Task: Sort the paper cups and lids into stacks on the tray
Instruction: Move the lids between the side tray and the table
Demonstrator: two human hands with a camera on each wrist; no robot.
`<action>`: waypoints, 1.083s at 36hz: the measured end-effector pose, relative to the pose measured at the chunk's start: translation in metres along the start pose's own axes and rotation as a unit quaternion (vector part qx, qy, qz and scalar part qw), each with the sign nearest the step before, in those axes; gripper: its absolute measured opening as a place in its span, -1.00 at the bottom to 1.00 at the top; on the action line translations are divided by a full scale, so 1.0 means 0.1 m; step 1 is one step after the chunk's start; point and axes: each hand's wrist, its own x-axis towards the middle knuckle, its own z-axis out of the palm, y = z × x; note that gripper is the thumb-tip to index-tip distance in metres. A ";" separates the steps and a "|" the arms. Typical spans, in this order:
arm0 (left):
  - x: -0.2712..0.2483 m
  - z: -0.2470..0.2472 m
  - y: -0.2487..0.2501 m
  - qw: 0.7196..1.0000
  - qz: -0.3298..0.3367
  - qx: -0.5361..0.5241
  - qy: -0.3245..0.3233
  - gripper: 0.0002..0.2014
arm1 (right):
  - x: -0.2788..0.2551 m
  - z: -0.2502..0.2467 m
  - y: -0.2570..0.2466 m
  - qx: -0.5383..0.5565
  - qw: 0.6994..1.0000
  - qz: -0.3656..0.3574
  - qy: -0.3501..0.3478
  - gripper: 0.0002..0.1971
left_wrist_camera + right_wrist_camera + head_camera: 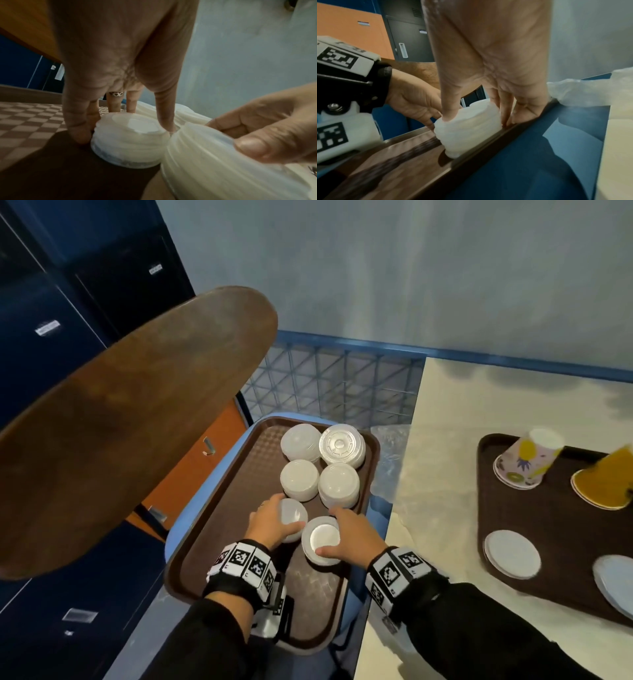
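Gripping one stack of white lids each, both hands are down on the brown tray. The left hand curls its thumb and fingers around the left lid stack. The right hand holds the right lid stack the same way – the two stacks touch each other. Four more lid stacks stand on the tray just past the hands. Well off to the right of this tray sits a second tray (on a pale table) with upside-down paper cups and flat lids.
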 end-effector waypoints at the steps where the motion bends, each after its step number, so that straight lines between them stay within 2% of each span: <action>1: 0.00 0.00 0.01 1.000 0.000 0.012 0.002 -0.29 | 0.00 0.01 -0.01 -0.016 1.000 0.000 -0.001 -0.19; 8: 0.02 0.03 -0.01 0.999 -0.037 0.007 0.006 -0.28 | -0.02 0.05 -0.07 -0.085 0.996 0.015 -0.014 -0.09; 12: 0.03 0.05 0.01 0.998 -0.057 0.025 -0.001 -0.24 | -0.05 0.03 -0.12 -0.122 0.992 0.022 -0.019 -0.13; 16: 0.04 0.04 -0.01 0.996 -0.087 0.027 0.008 -0.16 | -0.12 0.02 -0.10 -0.034 0.999 0.007 -0.010 -0.20; 19: 0.05 0.04 -0.06 0.996 -0.083 0.035 0.011 -0.20 | -0.19 -0.02 -0.09 0.034 0.999 -0.017 0.027 -0.33; 24: 0.00 0.00 0.02 0.999 -0.031 -0.012 0.000 -0.64 | -0.44 -0.23 0.03 0.163 0.983 -0.034 0.081 -0.47; 28: -0.16 -0.01 0.28 0.997 0.028 -0.065 -0.005 -0.72 | -0.77 -0.53 0.29 0.216 0.965 -0.024 0.145 -0.50; 32: -0.38 0.14 0.74 0.990 0.072 -0.117 -0.011 -0.71 | -1.15 -0.85 0.65 0.252 0.944 0.002 0.212 -0.53; 39: -0.81 0.87 1.77 0.961 0.169 -0.171 -0.137 -0.71 | -1.97 -1.21 1.44 0.315 0.897 0.096 0.294 -0.51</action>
